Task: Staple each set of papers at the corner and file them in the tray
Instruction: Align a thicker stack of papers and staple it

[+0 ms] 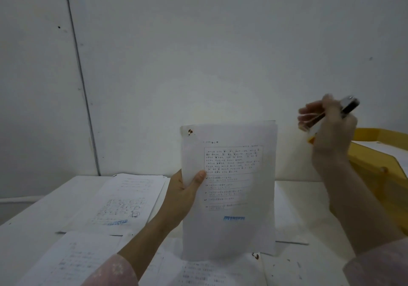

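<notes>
My left hand (pixel 184 194) holds a set of printed papers (pixel 229 188) upright above the table, thumb pressed on its left edge. Brown marks show at the set's top left corner. My right hand (pixel 326 126) is raised to the right of the papers, apart from them, gripping a dark and silver stapler (pixel 346 106) that is blurred. A yellow tray (pixel 379 159) with white sheets in it stands at the right, behind my right forearm.
Several loose printed sheets lie on the white table (pixel 298 199): a stack (pixel 123 201) at the left, one sheet (pixel 72 261) at the front left, more (pixel 203 274) under the held set. A white wall stands close behind the table.
</notes>
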